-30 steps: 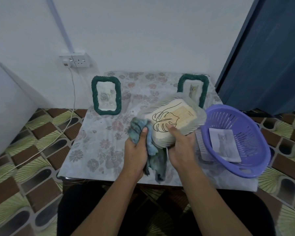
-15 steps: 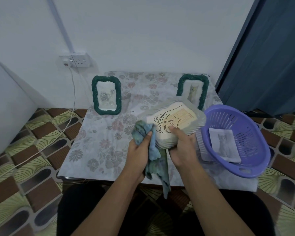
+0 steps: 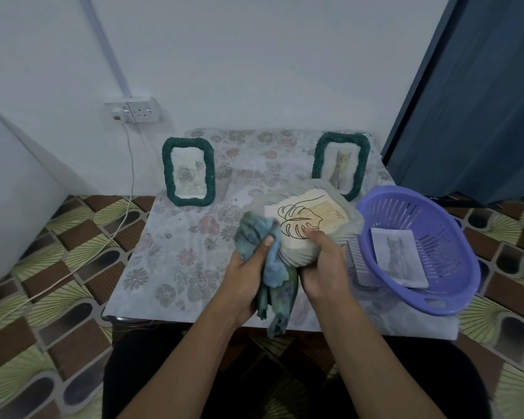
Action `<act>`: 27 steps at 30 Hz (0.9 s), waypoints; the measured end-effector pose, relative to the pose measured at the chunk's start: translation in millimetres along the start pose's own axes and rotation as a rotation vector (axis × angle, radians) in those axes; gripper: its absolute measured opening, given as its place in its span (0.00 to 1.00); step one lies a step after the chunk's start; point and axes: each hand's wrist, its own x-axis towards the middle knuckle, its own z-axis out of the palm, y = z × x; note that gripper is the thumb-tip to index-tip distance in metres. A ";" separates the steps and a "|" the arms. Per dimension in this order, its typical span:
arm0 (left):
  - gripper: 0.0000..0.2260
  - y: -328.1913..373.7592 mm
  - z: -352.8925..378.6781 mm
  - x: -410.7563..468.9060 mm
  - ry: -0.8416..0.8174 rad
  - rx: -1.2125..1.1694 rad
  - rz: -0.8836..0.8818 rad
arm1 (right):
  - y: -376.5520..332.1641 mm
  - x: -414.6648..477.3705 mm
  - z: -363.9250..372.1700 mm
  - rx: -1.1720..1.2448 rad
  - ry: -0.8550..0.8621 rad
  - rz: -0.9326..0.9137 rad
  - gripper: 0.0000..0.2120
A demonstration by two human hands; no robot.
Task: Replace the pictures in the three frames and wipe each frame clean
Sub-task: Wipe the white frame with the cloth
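The right hand [image 3: 321, 264] grips the white frame [image 3: 310, 219], tilted, its long side pointing up-right toward the basket [image 3: 454, 297]. The left hand [image 3: 248, 267] squeezes a cloth [image 3: 254, 234] against it.

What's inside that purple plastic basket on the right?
Inside the purple slotted plastic basket lies one loose paper print of a grey cat. Whatever might lie beneath the print is covered.
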 end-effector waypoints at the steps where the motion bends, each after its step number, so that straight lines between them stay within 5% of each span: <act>1: 0.14 -0.8 -2.0 -1.0 -0.037 0.013 -0.015 | -0.5 1.0 -0.6 0.004 0.004 0.012 0.23; 6: 0.14 -0.6 -2.9 -4.3 -0.062 0.084 0.043 | 0.7 0.5 -1.1 0.013 0.015 0.013 0.24; 17: 0.09 6.0 10.2 1.1 0.232 0.075 0.200 | -1.9 -5.1 14.1 -0.033 -0.032 -0.033 0.24; 23: 0.05 7.7 2.3 1.9 0.133 0.068 0.111 | -7.8 -9.2 16.8 -0.091 -0.038 -0.082 0.22; 27: 0.13 12.9 -12.0 5.1 0.066 0.131 0.193 | -7.5 -11.8 14.8 -0.129 -0.054 -0.093 0.23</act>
